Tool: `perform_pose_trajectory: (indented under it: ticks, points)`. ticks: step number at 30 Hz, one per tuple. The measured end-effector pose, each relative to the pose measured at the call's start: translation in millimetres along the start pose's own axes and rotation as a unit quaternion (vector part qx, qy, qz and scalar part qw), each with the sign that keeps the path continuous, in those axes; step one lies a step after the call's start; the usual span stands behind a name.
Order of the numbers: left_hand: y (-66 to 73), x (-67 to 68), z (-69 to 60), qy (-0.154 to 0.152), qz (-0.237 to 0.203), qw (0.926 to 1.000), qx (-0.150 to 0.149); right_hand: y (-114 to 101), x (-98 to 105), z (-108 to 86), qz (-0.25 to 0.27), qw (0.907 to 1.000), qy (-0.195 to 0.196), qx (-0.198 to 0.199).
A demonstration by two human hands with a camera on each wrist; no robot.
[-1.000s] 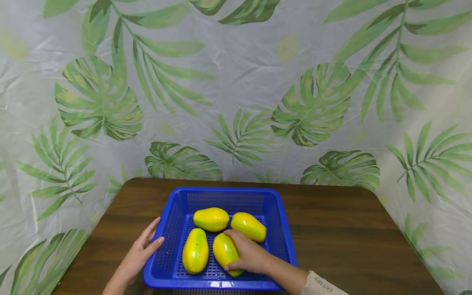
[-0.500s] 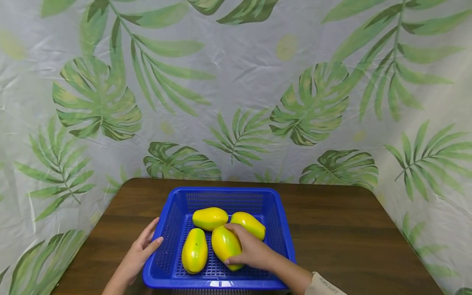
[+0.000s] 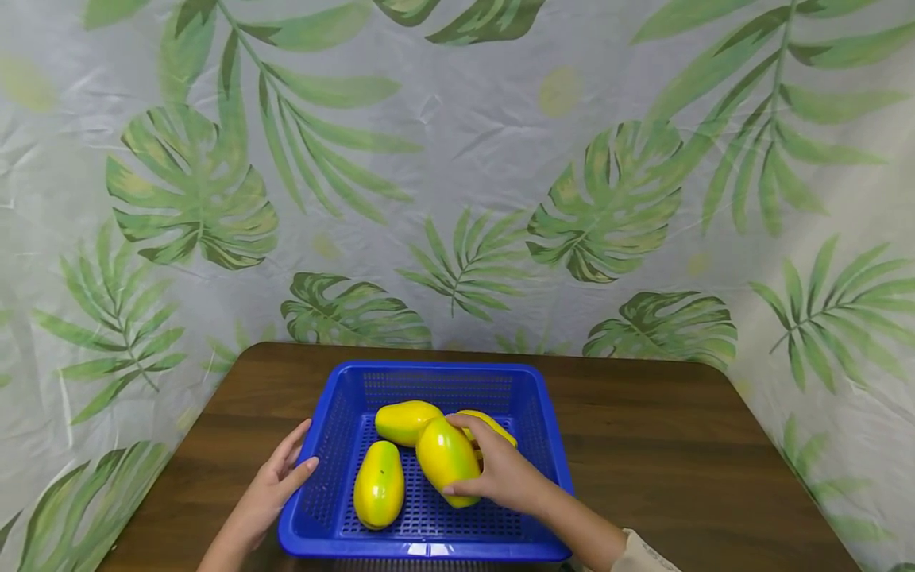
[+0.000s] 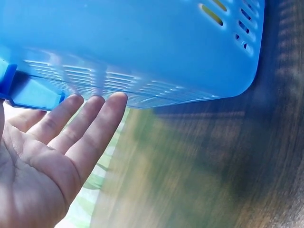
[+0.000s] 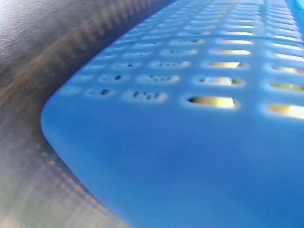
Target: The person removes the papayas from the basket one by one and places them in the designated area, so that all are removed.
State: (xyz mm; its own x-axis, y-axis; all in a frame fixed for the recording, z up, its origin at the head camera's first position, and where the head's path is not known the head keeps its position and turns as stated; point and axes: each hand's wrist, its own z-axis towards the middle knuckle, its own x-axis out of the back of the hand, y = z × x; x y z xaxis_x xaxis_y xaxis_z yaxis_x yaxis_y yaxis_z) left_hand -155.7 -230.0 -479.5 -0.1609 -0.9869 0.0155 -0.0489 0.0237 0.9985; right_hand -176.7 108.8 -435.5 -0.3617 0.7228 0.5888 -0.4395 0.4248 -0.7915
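Lengthwise, the held papaya (image 3: 446, 458) slants away leftward.

No text can be read; the print (image 3: 656, 556) on the right sleeve (image 3: 633, 554) is illegible

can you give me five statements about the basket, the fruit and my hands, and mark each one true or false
1. The right hand grips a yellow-green fruit. True.
2. The left hand holds a second fruit. False: it is at the outside of the blue basket, its fingers extended.
3. The basket is on a brown wooden table. True.
4. Besides the gripped one, three other fruits show inside the basket. True.
5. The backdrop behind the table is plain. False: it has a green leaf pattern.
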Motion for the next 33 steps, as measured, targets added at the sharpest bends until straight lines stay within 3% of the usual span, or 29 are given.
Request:
perform_pose_trajectory:
  ticks: [7,12,33]
  points:
    - [-1.0,0.7,0.9,-0.003,-0.002,1.0,-0.004,-7.2,12.8,-2.6,0.044,0.9988,0.018,0.006]
    - [-0.9,0.2,0.9,-0.002,-0.002,1.0,-0.004,-17.6,23.3,-7.6,0.031,0.9986,0.043,0.003]
    - [-3.7,0.9,0.5,-0.004,0.012,0.9997,-0.019,-0.1,65.0,-46.6,0.024,0.9872,0.158,0.0]
